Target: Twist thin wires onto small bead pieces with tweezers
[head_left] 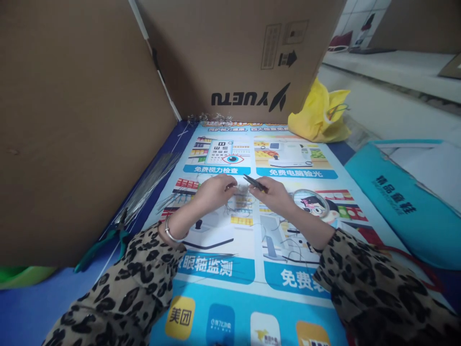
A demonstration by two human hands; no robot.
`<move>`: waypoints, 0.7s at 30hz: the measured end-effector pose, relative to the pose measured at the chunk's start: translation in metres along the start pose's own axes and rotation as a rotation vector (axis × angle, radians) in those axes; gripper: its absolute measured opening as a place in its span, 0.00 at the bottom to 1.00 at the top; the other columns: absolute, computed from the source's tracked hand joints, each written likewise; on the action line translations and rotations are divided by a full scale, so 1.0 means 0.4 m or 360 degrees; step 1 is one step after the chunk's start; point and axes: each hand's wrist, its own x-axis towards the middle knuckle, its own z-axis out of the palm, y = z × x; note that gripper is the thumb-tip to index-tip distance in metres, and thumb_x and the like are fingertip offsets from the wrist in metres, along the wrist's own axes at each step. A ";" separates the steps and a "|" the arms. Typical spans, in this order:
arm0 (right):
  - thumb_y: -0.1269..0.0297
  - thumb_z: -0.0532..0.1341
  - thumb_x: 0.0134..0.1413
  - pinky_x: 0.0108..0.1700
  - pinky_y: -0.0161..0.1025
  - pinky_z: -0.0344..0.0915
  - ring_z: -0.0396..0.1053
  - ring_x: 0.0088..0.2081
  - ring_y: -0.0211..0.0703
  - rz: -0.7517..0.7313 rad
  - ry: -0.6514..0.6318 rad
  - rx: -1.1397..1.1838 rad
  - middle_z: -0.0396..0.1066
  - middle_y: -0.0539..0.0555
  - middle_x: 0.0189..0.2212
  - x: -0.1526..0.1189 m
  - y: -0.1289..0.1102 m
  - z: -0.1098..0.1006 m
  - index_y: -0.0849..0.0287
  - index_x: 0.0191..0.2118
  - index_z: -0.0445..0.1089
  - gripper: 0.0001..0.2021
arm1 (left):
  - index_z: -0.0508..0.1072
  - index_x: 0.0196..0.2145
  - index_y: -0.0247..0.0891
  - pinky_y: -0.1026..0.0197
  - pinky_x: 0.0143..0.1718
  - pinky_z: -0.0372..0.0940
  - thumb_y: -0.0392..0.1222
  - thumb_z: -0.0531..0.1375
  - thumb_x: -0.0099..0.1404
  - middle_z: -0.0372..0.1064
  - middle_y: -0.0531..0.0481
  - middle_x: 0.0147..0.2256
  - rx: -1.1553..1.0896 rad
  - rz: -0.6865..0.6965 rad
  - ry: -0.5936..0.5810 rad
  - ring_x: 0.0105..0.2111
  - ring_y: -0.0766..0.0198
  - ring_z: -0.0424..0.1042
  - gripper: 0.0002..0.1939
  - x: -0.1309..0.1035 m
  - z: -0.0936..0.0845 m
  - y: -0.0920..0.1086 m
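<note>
My left hand (pixel 216 190) is closed, thumb and fingertips pinched at the edge of a small tangle of thin wire (pixel 240 198). The wire is fine and blurred, so its exact shape is unclear. My right hand (pixel 276 194) grips a small pair of dark, pointed pliers (pixel 255 182), their tips aimed up and left towards my left hand. The handles are mostly hidden in my palm. Several loose wire pieces (pixel 295 247) lie on the printed poster sheet (pixel 230 288) under my forearms. A metal bangle (pixel 172 231) circles my left wrist.
Cardboard panels (pixel 237 57) wall the left and back. Left lie straight wires (pixel 147 187) and green-handled pliers (pixel 108 240). Small wire pieces (pixel 212 118) sit at the back edge. A yellow bag (pixel 317 115) and a turquoise shoe box (pixel 403 206) stand on the right.
</note>
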 end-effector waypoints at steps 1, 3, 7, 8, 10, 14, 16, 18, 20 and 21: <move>0.60 0.58 0.49 0.32 0.36 0.59 0.64 0.29 0.38 0.0014 0.0015 0.0031 0.69 0.51 0.29 -0.001 0.000 0.000 0.57 0.34 0.72 0.09 | 0.72 0.36 0.38 0.60 0.37 0.62 0.40 0.53 0.62 0.72 0.49 0.35 -0.0028 0.0029 0.0063 0.37 0.61 0.69 0.09 -0.001 -0.005 0.003; 0.60 0.58 0.48 0.32 0.36 0.59 0.64 0.29 0.38 0.0033 0.0050 0.0091 0.69 0.50 0.28 -0.003 0.000 0.000 0.57 0.33 0.72 0.09 | 0.72 0.35 0.38 0.60 0.38 0.62 0.39 0.53 0.63 0.72 0.49 0.34 -0.0098 0.0117 0.0181 0.38 0.61 0.69 0.08 -0.004 -0.014 0.012; 0.61 0.58 0.47 0.31 0.36 0.60 0.64 0.28 0.38 0.0033 0.0110 0.0179 0.68 0.50 0.27 -0.007 -0.009 0.002 0.57 0.34 0.71 0.09 | 0.71 0.35 0.38 0.61 0.40 0.63 0.37 0.52 0.64 0.71 0.49 0.35 -0.0190 0.0343 0.0185 0.38 0.63 0.69 0.08 -0.020 -0.014 0.026; 0.61 0.57 0.47 0.32 0.36 0.60 0.64 0.29 0.38 0.0012 0.0097 0.0175 0.68 0.50 0.27 -0.008 -0.012 0.003 0.57 0.33 0.71 0.09 | 0.71 0.35 0.38 0.60 0.41 0.63 0.37 0.52 0.63 0.71 0.48 0.36 -0.0181 0.0383 0.0149 0.39 0.63 0.69 0.08 -0.024 -0.012 0.025; 0.62 0.57 0.47 0.33 0.36 0.60 0.64 0.29 0.39 -0.0032 0.0054 0.0127 0.68 0.50 0.27 -0.009 -0.018 0.004 0.57 0.33 0.71 0.09 | 0.71 0.36 0.38 0.59 0.42 0.63 0.37 0.53 0.63 0.71 0.48 0.37 -0.0148 0.0388 0.0112 0.40 0.61 0.68 0.08 -0.031 -0.007 0.017; 0.60 0.57 0.48 0.34 0.37 0.59 0.64 0.30 0.40 0.0000 0.0027 -0.0011 0.68 0.52 0.27 -0.009 -0.021 0.004 0.58 0.33 0.71 0.09 | 0.71 0.38 0.37 0.58 0.42 0.63 0.41 0.54 0.62 0.70 0.46 0.38 -0.0108 0.0042 0.0128 0.39 0.61 0.69 0.09 -0.036 -0.002 -0.021; 0.59 0.57 0.48 0.33 0.36 0.58 0.64 0.30 0.40 0.0045 0.0002 -0.0071 0.67 0.51 0.27 -0.007 -0.019 0.005 0.57 0.33 0.71 0.09 | 0.71 0.39 0.36 0.59 0.39 0.63 0.43 0.54 0.62 0.70 0.46 0.38 -0.0080 -0.0128 0.0053 0.36 0.61 0.69 0.11 -0.036 0.001 -0.039; 0.58 0.58 0.48 0.32 0.36 0.57 0.63 0.29 0.39 0.0047 -0.0063 -0.0140 0.67 0.51 0.27 -0.005 -0.017 0.006 0.57 0.33 0.71 0.10 | 0.71 0.39 0.36 0.59 0.36 0.62 0.45 0.52 0.63 0.71 0.46 0.36 -0.0066 -0.0193 -0.0024 0.35 0.60 0.69 0.13 -0.034 0.006 -0.049; 0.58 0.58 0.48 0.31 0.35 0.55 0.63 0.29 0.39 0.0011 -0.0130 -0.0212 0.67 0.50 0.26 -0.003 -0.015 0.008 0.56 0.32 0.71 0.10 | 0.71 0.37 0.37 0.61 0.34 0.60 0.47 0.51 0.63 0.71 0.47 0.34 -0.0094 -0.0194 -0.0066 0.35 0.60 0.69 0.14 -0.033 0.011 -0.050; 0.58 0.58 0.48 0.30 0.35 0.54 0.62 0.29 0.39 -0.0008 -0.0155 -0.0237 0.67 0.50 0.26 -0.002 -0.016 0.009 0.56 0.31 0.71 0.09 | 0.71 0.36 0.37 0.61 0.33 0.60 0.48 0.51 0.63 0.71 0.48 0.33 -0.0128 -0.0195 -0.0083 0.33 0.61 0.68 0.14 -0.032 0.012 -0.049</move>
